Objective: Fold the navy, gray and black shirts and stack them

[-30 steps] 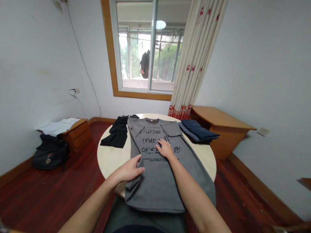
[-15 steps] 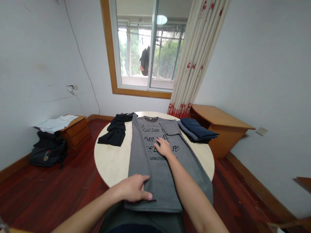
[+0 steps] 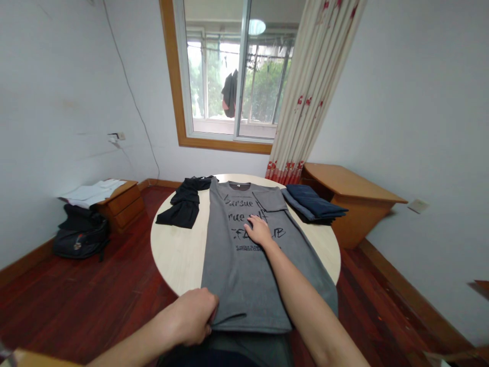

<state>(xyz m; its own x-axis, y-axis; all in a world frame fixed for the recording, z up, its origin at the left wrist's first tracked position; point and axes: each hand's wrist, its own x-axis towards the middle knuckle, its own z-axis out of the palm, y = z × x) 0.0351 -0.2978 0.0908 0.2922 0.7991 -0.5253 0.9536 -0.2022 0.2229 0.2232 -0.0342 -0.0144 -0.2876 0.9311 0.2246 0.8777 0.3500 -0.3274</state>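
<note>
Grey shirt (image 3: 244, 275) flat on table (image 3: 173, 252), hem past its 6 o'clock edge, left hand (image 3: 193, 321) pinching hem corner at 7, right hand (image 3: 259, 230) spread flat on print (image 3: 239, 216), "ursue" legible, table bare at 9 o'clock.

Soft daylight from the window (image 3: 229, 76) at upper centre fills the room evenly; shadows faint, edges bowed by wide-angle distortion.
</note>
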